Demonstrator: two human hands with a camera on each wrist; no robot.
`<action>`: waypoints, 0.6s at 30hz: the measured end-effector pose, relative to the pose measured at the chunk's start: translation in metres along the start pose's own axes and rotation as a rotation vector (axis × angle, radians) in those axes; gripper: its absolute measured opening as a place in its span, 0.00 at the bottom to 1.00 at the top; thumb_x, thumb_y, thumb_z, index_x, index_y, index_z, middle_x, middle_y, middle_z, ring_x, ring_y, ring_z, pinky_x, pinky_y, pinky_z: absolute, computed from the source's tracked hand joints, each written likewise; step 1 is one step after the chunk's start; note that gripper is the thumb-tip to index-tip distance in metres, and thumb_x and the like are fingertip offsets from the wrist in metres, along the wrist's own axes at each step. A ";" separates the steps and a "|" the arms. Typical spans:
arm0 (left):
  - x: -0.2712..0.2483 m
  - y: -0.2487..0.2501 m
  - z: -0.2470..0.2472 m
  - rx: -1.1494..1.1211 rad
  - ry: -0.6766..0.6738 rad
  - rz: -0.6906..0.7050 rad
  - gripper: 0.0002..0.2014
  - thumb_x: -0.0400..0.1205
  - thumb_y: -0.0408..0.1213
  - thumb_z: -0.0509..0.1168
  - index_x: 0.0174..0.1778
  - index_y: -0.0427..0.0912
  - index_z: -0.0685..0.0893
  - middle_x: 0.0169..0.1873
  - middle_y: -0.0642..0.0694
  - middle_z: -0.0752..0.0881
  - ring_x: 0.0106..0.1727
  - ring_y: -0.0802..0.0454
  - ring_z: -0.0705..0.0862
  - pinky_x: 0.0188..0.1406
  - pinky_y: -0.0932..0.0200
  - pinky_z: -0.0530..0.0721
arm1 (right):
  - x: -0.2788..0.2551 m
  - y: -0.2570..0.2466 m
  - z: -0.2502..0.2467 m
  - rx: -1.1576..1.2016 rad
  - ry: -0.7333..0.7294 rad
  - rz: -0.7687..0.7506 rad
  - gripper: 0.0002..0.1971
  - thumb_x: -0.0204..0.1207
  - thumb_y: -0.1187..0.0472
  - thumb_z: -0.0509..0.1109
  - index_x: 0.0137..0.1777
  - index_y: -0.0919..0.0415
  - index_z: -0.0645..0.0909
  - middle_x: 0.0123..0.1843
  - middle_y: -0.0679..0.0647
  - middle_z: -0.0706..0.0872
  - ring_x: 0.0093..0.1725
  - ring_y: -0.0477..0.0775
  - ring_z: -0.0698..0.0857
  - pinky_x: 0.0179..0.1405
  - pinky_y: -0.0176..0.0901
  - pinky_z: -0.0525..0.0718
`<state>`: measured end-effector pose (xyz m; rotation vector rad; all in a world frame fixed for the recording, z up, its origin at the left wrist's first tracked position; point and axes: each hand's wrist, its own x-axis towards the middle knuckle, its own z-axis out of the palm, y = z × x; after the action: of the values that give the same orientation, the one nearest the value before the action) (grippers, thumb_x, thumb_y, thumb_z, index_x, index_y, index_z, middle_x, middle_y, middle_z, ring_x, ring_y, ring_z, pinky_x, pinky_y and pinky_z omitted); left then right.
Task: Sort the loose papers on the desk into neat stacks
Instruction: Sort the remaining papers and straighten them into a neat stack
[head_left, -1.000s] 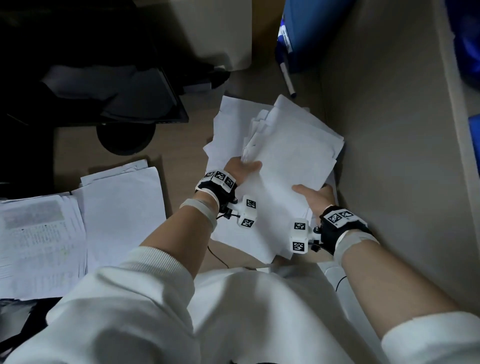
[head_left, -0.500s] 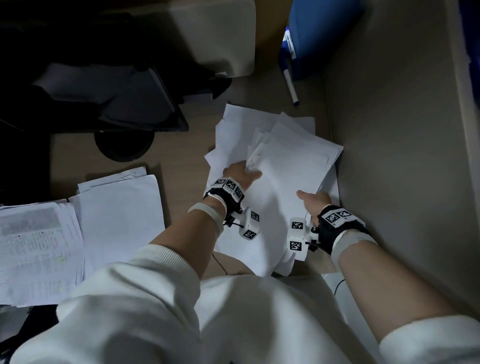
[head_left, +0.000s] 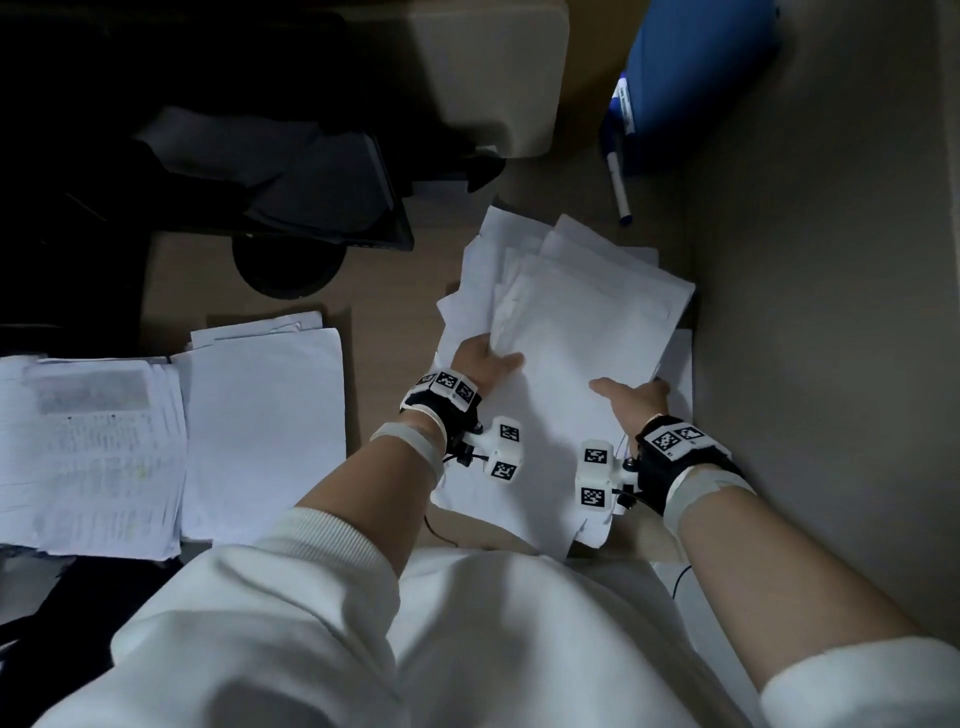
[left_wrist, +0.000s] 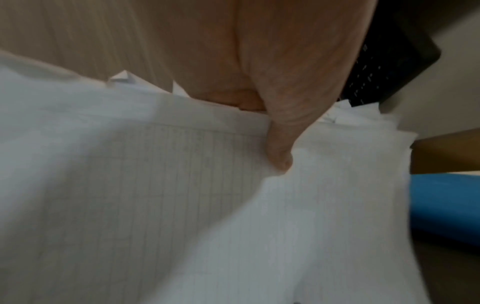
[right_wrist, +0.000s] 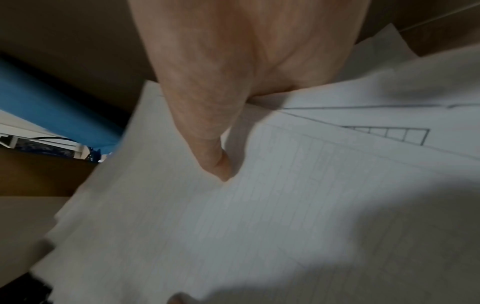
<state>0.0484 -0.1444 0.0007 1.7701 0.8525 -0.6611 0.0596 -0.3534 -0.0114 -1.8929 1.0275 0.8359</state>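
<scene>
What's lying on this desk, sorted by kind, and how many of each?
Piles of paper: 3, namely the messy bundle gripped by the left hand and right hand, a blank stack, a printed stack
Pens: 1
Blue folders: 1
Total: 5

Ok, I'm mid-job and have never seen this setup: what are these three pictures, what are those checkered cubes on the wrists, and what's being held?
There is no machine here: a person works with bare hands. The checkered cubes are part of the gear strapped to each wrist; the close-ups come from cameras there. The wide picture comes from a head camera looking down at the desk. The two close-ups look along each hand at its thumb. The left hand and right hand both grip one untidy bundle of papers, thumbs on top; its sheets fan out unevenly. To the left lie two stacks: a printed stack and a plain white stack. Farther back are a pen and a blue object.
</scene>
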 end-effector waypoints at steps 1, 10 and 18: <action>-0.002 -0.004 -0.001 -0.052 0.018 -0.007 0.13 0.79 0.38 0.71 0.56 0.34 0.87 0.52 0.34 0.90 0.54 0.36 0.88 0.59 0.41 0.87 | 0.000 0.000 0.000 0.013 0.000 -0.013 0.45 0.68 0.53 0.82 0.78 0.66 0.59 0.74 0.61 0.74 0.71 0.66 0.76 0.66 0.57 0.77; -0.039 -0.007 -0.011 -0.396 0.170 -0.006 0.16 0.65 0.30 0.72 0.49 0.33 0.86 0.45 0.32 0.90 0.47 0.32 0.89 0.51 0.40 0.90 | -0.023 -0.008 -0.006 0.019 -0.170 -0.168 0.25 0.63 0.56 0.84 0.57 0.68 0.82 0.49 0.55 0.85 0.51 0.56 0.85 0.48 0.44 0.77; -0.064 -0.004 -0.016 -0.518 0.410 -0.046 0.16 0.61 0.38 0.74 0.43 0.39 0.84 0.36 0.44 0.85 0.37 0.43 0.86 0.40 0.53 0.89 | -0.051 -0.034 -0.015 0.070 -0.174 -0.382 0.15 0.73 0.65 0.77 0.54 0.67 0.74 0.45 0.55 0.81 0.47 0.56 0.80 0.47 0.45 0.75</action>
<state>0.0079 -0.1435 0.0528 1.4255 1.2181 -0.0765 0.0687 -0.3375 0.0490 -1.8408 0.5572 0.7142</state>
